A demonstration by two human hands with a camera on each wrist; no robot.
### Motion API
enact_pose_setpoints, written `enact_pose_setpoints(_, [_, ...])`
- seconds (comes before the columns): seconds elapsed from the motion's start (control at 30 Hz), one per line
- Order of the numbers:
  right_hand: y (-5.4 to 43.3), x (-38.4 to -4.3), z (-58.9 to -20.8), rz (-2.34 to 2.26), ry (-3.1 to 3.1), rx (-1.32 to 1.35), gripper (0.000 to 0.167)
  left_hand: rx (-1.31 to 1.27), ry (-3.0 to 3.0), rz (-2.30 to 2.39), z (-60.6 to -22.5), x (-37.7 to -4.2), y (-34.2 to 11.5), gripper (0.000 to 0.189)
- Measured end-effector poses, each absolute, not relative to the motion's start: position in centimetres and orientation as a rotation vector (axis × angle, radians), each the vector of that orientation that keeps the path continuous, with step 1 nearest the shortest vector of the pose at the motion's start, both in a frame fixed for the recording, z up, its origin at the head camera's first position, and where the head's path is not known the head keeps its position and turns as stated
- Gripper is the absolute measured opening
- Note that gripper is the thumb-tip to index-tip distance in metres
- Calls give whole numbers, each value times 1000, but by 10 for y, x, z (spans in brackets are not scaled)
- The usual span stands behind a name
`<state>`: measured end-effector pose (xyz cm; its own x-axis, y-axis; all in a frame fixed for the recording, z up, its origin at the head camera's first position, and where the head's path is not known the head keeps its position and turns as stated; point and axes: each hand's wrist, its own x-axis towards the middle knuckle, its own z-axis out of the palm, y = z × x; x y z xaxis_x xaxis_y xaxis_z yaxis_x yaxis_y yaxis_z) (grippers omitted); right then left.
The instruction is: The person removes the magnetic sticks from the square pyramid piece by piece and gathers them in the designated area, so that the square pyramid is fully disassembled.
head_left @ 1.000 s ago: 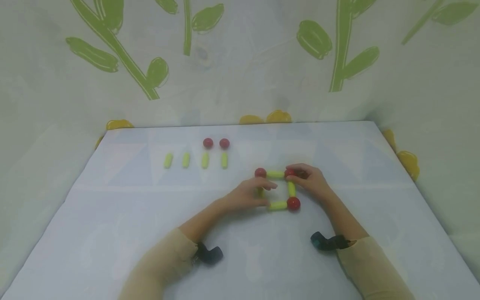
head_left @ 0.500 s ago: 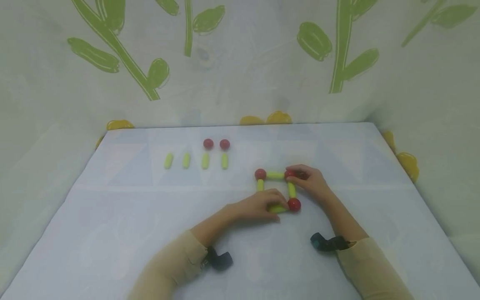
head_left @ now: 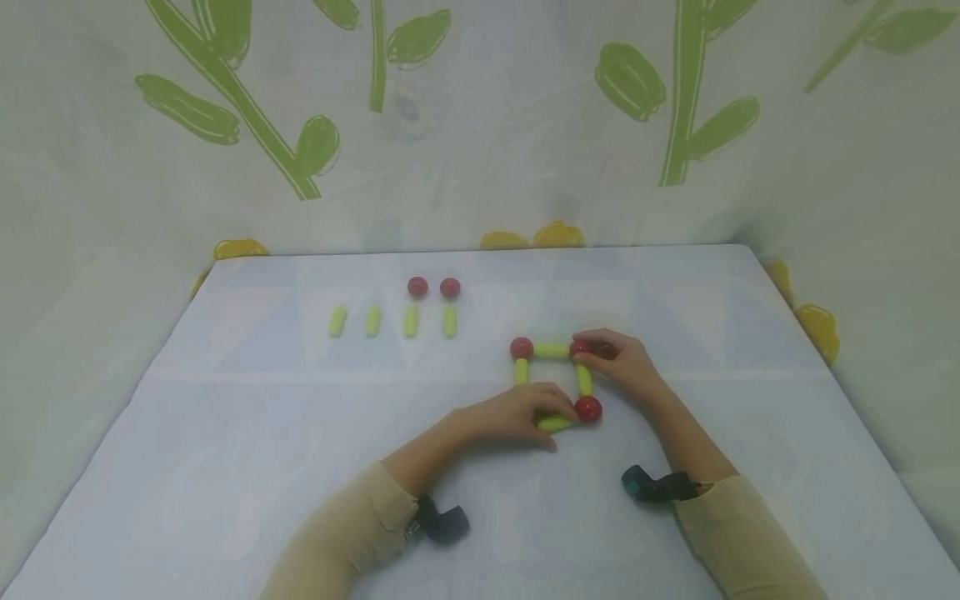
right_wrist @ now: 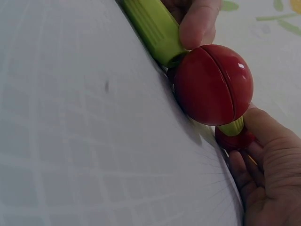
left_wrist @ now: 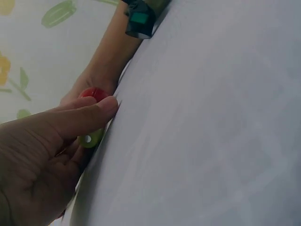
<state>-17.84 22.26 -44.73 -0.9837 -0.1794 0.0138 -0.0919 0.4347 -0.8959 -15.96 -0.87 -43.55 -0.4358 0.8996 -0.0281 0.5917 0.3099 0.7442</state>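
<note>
In the head view, red balls and yellow-green rods form a square outline. My right hand (head_left: pixel 622 362) pinches the far right red ball (head_left: pixel 578 348) between thumb and fingers. The left hand (head_left: pixel 517 414) grips the near rod (head_left: pixel 553 423), whose right end meets the near right ball (head_left: pixel 588 409). That rod (right_wrist: pixel 155 33) appears large in the right wrist view, angled slightly away from the ball (right_wrist: pixel 214 84). A silver dot shows on the rod's bare end (left_wrist: pixel 88 139) in the left wrist view. The left rod (head_left: pixel 521 372) runs down from the far left ball (head_left: pixel 521 348) and passes behind the left hand.
Two loose red balls (head_left: pixel 450 288) lie at the back of the white table (head_left: pixel 225 417). Several loose yellow-green rods (head_left: pixel 411 322) stand in a row just in front of them. A wall with painted green leaves (head_left: pixel 630 82) rises behind the table.
My left hand has moved right and nearer, from the square's left side onto the near rod. The rod's left end now sits slightly nearer to me. The right hand stays at the far right ball.
</note>
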Motion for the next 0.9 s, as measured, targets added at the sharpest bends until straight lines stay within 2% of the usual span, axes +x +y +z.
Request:
enact_pose_setpoints(0.17, [222,-178,-448,-1601,2588,-235,45,1328,2105,864,-432,-157,-18,54])
enact_pose_setpoints(0.6, [221,-178,-449,-1588,2573,-196,47,1384,2140,1021,-441,-154,-44,49])
enact_pose_setpoints(0.9, [222,-179,-447,-1549,2574,-146,49,1260,2350,1105,-434,-158,-71,50])
